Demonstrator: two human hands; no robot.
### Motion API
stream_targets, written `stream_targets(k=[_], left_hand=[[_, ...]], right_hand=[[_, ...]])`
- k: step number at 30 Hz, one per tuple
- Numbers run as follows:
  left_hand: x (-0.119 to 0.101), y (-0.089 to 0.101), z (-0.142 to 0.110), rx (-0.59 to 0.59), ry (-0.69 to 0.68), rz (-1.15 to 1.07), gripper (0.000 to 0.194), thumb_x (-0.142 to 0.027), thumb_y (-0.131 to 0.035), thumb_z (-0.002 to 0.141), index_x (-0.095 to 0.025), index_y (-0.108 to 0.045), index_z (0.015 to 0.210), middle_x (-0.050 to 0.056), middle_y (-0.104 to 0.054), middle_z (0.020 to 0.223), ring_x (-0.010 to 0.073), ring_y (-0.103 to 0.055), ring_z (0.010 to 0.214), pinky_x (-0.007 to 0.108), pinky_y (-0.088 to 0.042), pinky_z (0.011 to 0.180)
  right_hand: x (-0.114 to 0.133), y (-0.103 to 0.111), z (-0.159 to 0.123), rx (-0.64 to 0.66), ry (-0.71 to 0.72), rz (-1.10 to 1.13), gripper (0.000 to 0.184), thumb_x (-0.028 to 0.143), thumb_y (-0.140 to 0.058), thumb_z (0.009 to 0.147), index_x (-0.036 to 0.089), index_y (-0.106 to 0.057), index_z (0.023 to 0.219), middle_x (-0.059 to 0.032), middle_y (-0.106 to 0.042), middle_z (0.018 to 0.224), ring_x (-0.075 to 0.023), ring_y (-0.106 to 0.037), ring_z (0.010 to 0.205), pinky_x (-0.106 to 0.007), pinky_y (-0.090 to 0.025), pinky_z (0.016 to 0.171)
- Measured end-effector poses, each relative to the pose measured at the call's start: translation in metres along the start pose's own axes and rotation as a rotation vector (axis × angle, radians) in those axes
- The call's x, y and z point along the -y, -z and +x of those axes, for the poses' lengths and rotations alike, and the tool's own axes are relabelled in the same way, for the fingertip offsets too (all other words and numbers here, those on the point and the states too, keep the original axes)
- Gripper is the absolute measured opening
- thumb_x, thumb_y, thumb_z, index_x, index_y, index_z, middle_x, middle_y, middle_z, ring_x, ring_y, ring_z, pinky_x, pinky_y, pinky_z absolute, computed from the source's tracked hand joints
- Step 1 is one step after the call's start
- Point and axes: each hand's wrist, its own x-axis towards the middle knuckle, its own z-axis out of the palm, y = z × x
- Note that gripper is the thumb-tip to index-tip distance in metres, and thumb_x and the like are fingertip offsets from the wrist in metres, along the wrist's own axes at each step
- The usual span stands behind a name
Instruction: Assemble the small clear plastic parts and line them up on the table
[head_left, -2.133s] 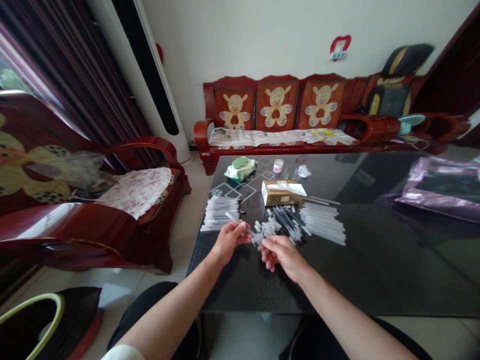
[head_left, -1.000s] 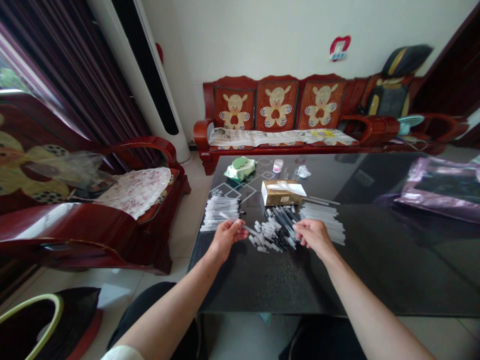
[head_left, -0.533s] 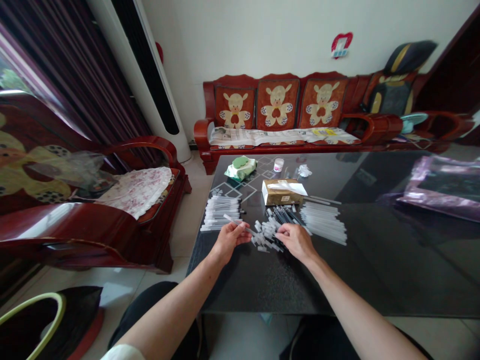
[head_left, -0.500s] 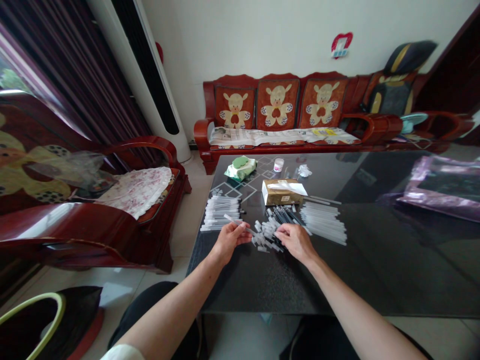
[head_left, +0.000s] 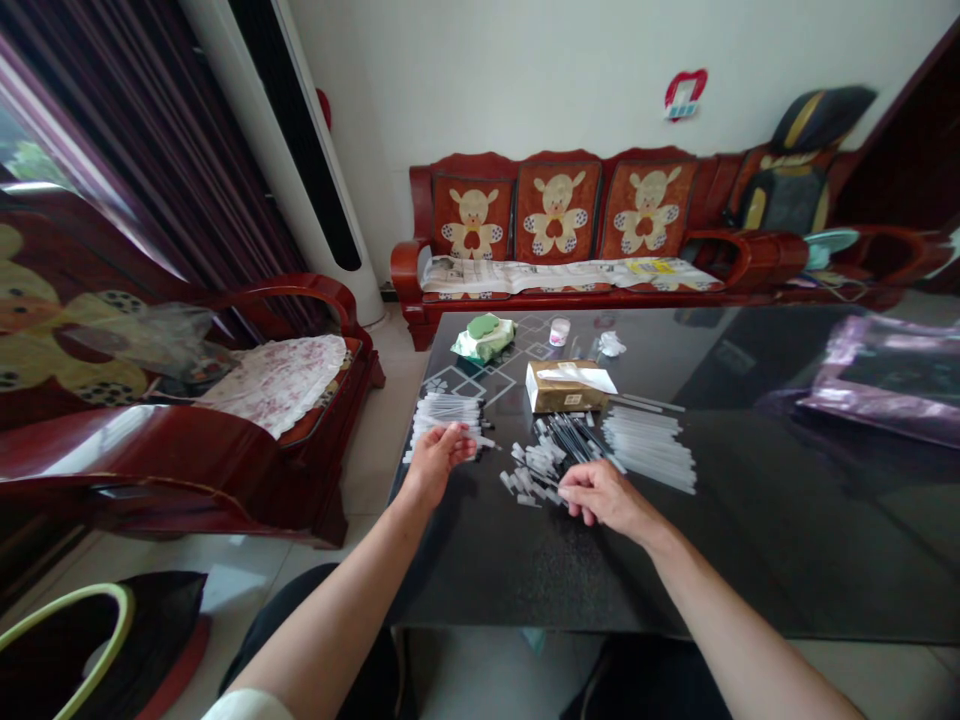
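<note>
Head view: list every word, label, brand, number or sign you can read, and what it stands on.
None can be read.
Tissue box: pale mark on its front, too small.
Printed sheets: print too blurred.
Heart-shaped wall hanging: any text too blurred.
Small white container: pink print, too small.

- Left hand (head_left: 435, 465) over the whitish tubes (head_left: 448, 408) beside the bench's (head_left: 750, 560) left edge.
- Right hand (head_left: 606, 497) beside the pale caps (head_left: 536, 464), between near and far edges.
- Wet-wipe pack (head_left: 484, 342) near the far left corner.
</note>
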Motion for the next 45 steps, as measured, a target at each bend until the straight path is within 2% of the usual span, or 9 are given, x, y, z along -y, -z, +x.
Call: stream_targets(k=[5,12,19,27,30,34,37,41,45], left_hand=[[-0.009,0.008,0.007,-0.055,-0.07,-0.025,0.026,-0.031,-0.074,0.075,-0.009,-0.062,0.083,0.004,-0.066,0.064,0.0109,-0.065,0.06,0.022,-0.055,0.064],[0.006,-0.002,-0.003,0.045,0.038,0.041,0.034,-0.036,-0.077,0.071,-0.008,-0.063,0.086,0.005,-0.067,0.064,0.0124,-0.066,0.059,0.022,-0.056,0.06],[0.01,-0.005,-0.008,0.084,0.058,0.074,0.034,-0.038,-0.077,0.071,-0.009,-0.065,0.085,0.005,-0.068,0.067,0.0118,-0.065,0.059,0.022,-0.055,0.059],[0.015,-0.011,-0.015,0.164,0.077,0.095,0.038,-0.042,-0.078,0.069,-0.009,-0.066,0.083,0.007,-0.068,0.069,0.0128,-0.065,0.061,0.024,-0.055,0.063],[0.019,-0.017,-0.022,0.263,0.085,0.108,0.037,-0.043,-0.074,0.073,-0.01,-0.067,0.088,0.008,-0.069,0.074,0.0135,-0.066,0.065,0.025,-0.055,0.066],[0.023,-0.026,-0.034,0.432,0.119,0.113,0.036,-0.042,-0.072,0.076,-0.01,-0.067,0.094,0.008,-0.069,0.078,0.0141,-0.065,0.068,0.027,-0.054,0.069],[0.024,-0.033,-0.041,0.494,0.128,0.139,0.037,-0.042,-0.073,0.075,-0.01,-0.067,0.094,0.007,-0.068,0.075,0.0128,-0.063,0.065,0.025,-0.053,0.067],[0.023,-0.032,-0.038,0.46,0.109,0.211,0.039,-0.042,-0.075,0.072,-0.01,-0.068,0.094,0.006,-0.066,0.071,0.0121,-0.061,0.061,0.023,-0.051,0.062],[0.011,-0.021,-0.027,0.374,0.027,0.2,0.044,-0.04,-0.074,0.074,-0.014,-0.065,0.108,0.006,-0.067,0.083,0.0127,-0.062,0.066,0.024,-0.053,0.064]], right_hand=[[-0.02,0.022,-0.002,-0.153,-0.145,-0.034,0.023,0.034,-0.058,0.076,0.014,-0.064,0.067,-0.0023,-0.064,0.053,-0.0087,-0.051,0.037,-0.018,-0.033,0.037],[-0.013,0.011,0.003,-0.248,-0.219,-0.114,0.024,0.034,-0.055,0.077,0.017,-0.06,0.061,-0.0012,-0.063,0.051,-0.0092,-0.05,0.035,-0.02,-0.034,0.039],[-0.011,0.013,0.01,-0.441,-0.187,-0.632,0.025,0.028,-0.052,0.079,0.019,-0.063,0.059,-0.0056,-0.066,0.06,-0.0169,-0.06,0.06,-0.024,-0.031,0.051],[-0.016,0.01,0.006,-0.432,-0.197,-0.79,0.026,0.03,-0.055,0.08,0.02,-0.062,0.058,-0.0067,-0.067,0.064,-0.0172,-0.06,0.061,-0.026,-0.024,0.049],[-0.006,0.004,0.005,-0.414,-0.101,-0.605,0.03,0.035,-0.052,0.084,0.019,-0.062,0.06,-0.0052,-0.065,0.061,-0.016,-0.059,0.057,-0.025,-0.031,0.05],[0.011,-0.017,0.004,-0.117,-0.025,-0.022,0.044,0.05,-0.04,0.09,0.017,-0.065,0.076,-0.0039,-0.066,0.061,-0.0131,-0.057,0.045,-0.024,-0.039,0.044],[0.019,-0.034,0.003,0.033,-0.034,0.24,0.044,0.054,-0.048,0.085,0.014,-0.065,0.085,-0.0049,-0.068,0.068,-0.013,-0.059,0.046,-0.022,-0.04,0.039],[0.018,-0.04,-0.001,0.128,-0.058,0.375,0.038,0.049,-0.059,0.08,0.012,-0.064,0.076,-0.0045,-0.067,0.064,-0.0113,-0.059,0.045,-0.02,-0.041,0.039],[0.015,-0.033,-0.004,0.172,-0.105,0.445,0.035,0.045,-0.061,0.079,0.01,-0.065,0.081,-0.0038,-0.067,0.062,-0.0103,-0.058,0.044,-0.019,-0.041,0.039]])
